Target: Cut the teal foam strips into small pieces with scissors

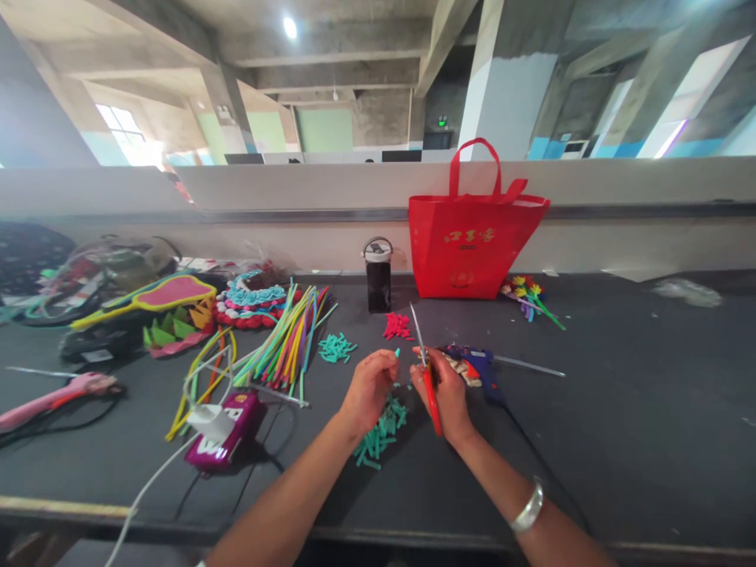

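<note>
While the left hand [373, 386] pinched a teal piece [398, 353] between its fingertips, the right hand [447, 390] held red-handled scissors [430, 386], fingers curled about the handles. Dial centred on the loose teal pile [378, 441] between the forearms, twelve facing away from the person.

Done, by appearance: short lengths in plenty; one turquoise heap [336, 347] at eleven, one red heap [398, 325] at twelve, both set apart on the worktop [620, 441]. Left, seemingly: the larger teal pile, its pieces scattered every way. Work judged partway.

Scissors: at one o'clock, near the pinched piece but apart from it; tips just short of twelve, long axis running back toward half past five. Blade gap: could not be told. Pinched piece: between twelve and one, visible end aimed roughly at one, remainder hidden by fingers.

Also listed: bundle of coloured stems [289, 339], between ten and eleven; glue gun [481, 366], two.
</note>
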Motion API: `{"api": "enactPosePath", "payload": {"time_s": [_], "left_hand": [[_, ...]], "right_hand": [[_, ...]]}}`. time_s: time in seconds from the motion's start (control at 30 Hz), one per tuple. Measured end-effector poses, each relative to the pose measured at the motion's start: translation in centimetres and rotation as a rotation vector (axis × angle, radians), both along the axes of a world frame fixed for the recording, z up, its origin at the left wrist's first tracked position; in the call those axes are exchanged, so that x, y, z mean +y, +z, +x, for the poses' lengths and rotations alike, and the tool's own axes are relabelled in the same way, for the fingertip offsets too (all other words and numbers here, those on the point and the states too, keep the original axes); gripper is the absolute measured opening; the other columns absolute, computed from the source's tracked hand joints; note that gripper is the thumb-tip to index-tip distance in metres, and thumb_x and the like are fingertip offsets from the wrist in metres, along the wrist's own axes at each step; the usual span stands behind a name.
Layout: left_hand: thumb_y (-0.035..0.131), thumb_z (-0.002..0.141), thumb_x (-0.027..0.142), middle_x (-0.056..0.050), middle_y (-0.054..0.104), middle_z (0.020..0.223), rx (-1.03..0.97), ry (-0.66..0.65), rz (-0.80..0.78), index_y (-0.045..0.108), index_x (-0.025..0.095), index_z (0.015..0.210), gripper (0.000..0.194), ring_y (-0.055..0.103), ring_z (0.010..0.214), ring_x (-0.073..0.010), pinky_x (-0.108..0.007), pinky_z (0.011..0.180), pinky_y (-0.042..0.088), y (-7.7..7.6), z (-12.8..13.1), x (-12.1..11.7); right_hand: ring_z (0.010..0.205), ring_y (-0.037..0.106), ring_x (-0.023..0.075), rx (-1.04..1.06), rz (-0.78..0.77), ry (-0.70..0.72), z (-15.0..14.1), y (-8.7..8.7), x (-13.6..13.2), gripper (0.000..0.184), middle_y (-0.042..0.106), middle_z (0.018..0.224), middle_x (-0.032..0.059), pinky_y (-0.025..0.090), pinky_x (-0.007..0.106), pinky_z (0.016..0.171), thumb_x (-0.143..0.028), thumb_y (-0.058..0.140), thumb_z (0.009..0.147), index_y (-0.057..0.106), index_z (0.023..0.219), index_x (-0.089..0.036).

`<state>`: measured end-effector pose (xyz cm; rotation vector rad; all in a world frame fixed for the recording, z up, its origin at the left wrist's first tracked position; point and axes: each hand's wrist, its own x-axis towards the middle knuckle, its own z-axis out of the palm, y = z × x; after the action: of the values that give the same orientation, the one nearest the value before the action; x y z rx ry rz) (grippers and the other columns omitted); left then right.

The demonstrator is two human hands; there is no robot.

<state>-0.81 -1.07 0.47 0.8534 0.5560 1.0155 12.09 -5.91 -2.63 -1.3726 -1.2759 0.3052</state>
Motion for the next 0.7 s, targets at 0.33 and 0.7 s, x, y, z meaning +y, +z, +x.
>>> {"api": "enactPosePath", "payload": {"time_s": [0.33, 0.7], "left_hand": [[0.056, 0.06, 0.013, 0.001, 0.049, 0.054, 0.208, -0.136, 0.077, 0.059, 0.015, 0.057, 0.005, 0.042, 0.053, -0.0099, -0.024, 0.055, 0.031, -0.51, -0.08, -0.08], [0.062, 0.063, 0.018, 0.001, 0.054, 0.06, 0.388, 0.011, 0.226, 0.065, 0.017, 0.066, 0.004, 0.043, 0.056, -0.0115, -0.024, 0.055, 0.03, -0.7, 0.22, -0.06]], "right_hand": [[0.085, 0.062, 0.0156, 0.152, 0.082, 0.159, -0.27, 0.29, -0.54, 0.039, 0.063, 0.098, 0.0046, 0.053, 0.029, 0.078, -0.03, 0.059, 0.082, 0.053, 0.12, -0.021], [0.074, 0.06, 0.0133, 0.218, 0.036, 0.159, 0.05, 0.39, -0.13, 0.033, 0.059, 0.086, 0.0009, 0.053, 0.026, 0.071, -0.03, 0.055, 0.082, 0.054, 0.113, -0.02]]}}
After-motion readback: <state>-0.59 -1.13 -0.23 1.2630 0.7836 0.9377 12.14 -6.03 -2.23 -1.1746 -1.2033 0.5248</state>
